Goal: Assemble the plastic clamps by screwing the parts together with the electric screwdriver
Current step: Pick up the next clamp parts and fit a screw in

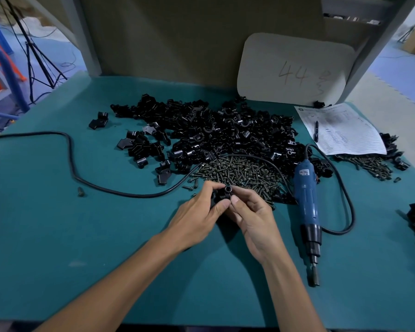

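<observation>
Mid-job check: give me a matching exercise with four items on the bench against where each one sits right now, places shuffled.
Things:
1. electric screwdriver
2. pen
3. clamp
4. lone screw

Places:
A. on the paper sheet
B. held between the left hand and the right hand
C. on the green mat, just left of the black cable
D. lying flat, right of both hands

Pairs: 1-D, 2-A, 3-B, 4-C
</observation>
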Tool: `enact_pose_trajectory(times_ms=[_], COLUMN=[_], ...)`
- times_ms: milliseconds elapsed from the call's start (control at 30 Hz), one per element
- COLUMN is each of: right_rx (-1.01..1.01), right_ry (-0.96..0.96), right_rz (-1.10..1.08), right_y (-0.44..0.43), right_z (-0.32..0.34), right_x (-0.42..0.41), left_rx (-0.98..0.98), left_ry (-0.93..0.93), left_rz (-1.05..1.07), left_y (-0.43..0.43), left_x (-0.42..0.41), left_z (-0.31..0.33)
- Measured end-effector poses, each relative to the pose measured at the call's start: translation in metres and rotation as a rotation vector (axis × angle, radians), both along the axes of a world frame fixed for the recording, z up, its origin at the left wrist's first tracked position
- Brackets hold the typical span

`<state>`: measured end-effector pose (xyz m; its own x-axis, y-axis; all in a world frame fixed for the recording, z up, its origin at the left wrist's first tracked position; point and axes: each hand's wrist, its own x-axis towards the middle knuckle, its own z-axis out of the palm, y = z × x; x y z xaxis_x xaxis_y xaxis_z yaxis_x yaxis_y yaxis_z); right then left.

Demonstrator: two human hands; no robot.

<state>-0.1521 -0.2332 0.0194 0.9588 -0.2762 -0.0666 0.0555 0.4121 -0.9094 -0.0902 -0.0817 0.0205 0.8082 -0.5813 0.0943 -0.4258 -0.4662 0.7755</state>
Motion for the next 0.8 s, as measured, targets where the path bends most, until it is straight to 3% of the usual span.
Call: enact_pose_trajectory(times_ms=[800], right_rx=[-0.013], right_ry=[0.025], right_rz=[-0.044], right_y=[0.0032], right_z=[0.0029], right_x=[-0.0001], left_rx=[0.016], left_ry=[-0.003], left_rz=[-0.011], left_y=[-0.0013], left_x=[0.0026], left_z=[-0.003])
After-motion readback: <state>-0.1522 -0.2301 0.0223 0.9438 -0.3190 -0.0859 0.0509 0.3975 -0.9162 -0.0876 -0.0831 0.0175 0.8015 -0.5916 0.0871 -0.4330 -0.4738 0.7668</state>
